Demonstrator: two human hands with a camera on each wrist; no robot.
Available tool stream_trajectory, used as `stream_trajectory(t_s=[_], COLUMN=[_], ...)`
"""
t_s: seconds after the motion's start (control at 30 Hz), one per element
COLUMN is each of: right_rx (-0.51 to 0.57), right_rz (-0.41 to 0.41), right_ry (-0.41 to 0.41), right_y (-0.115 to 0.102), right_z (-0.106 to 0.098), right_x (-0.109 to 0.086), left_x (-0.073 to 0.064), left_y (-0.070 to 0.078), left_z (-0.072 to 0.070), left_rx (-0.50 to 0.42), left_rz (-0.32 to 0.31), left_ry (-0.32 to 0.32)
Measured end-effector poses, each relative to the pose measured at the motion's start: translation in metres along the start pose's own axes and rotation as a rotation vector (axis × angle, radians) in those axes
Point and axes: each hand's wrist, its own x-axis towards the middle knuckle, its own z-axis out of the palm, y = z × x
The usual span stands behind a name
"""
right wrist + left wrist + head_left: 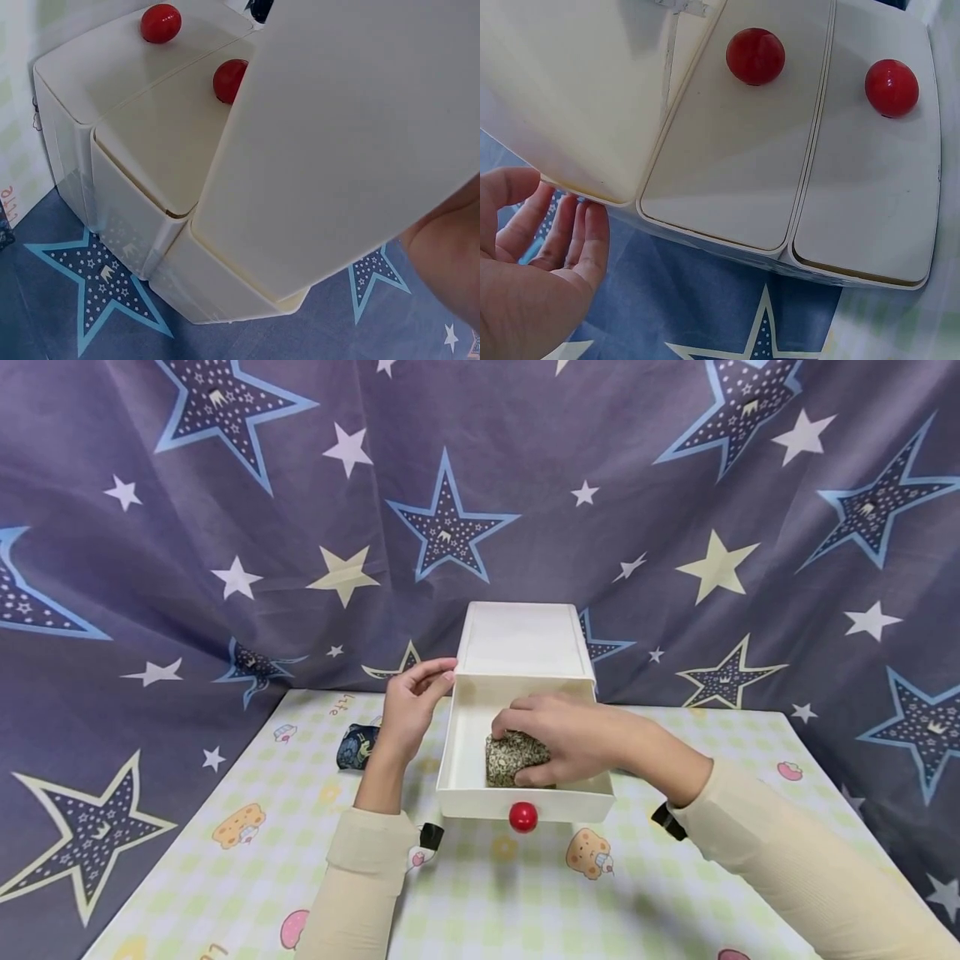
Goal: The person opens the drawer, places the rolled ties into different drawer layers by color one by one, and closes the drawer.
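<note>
A white drawer cabinet (525, 639) has its top drawer (480, 803) pulled out, with a red ball knob (522, 817) on its front. Inside that drawer, my right hand (573, 739) grips a speckled grey-brown bundle (510, 758), thumb in front and fingers over the top. Its exact kind cannot be told, and the palm hides its right part. My left hand (408, 710) rests fingertips against the cabinet's left side near the front top corner. In the left wrist view, those fingers (592, 244) are extended along the edge. The right wrist view hides the right fingers behind the drawer.
Below the open drawer are two shut drawers with red knobs, one a middle drawer (731, 142), the other a bottom drawer (870, 180). A dark patterned bundle (355, 747) lies left of the cabinet on the checked tablecloth (300, 827). A star-printed curtain (525, 543) hangs close behind.
</note>
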Motion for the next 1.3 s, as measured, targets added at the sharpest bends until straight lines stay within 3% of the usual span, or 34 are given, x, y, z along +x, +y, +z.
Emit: stream_trajectory(t_s=[0.27, 0.6, 1.0, 1.3], right_rx=[0.011, -0.057, -0.187, -0.235], right_rz=[0.016, 0.003, 0.008, -0.101], right_ry=[-0.014, 0.040, 0.154, 0.288], right_y=[0.000, -0.004, -0.015, -0.025], right_z=[-0.002, -0.007, -0.016, -0.013], right_x=[-0.002, -0.007, -0.016, -0.022], left_x=[0.000, -0.001, -0.001, -0.001], left_y=[-0.002, -0.002, -0.002, -0.002], left_z=[-0.001, -0.001, -0.002, -0.001], left_rx=[-0.001, -0.002, 0.008, -0.004], left_rz=[-0.004, -0.006, 0.005, 0.003], left_ry=[-0.003, -0.001, -0.005, -0.001])
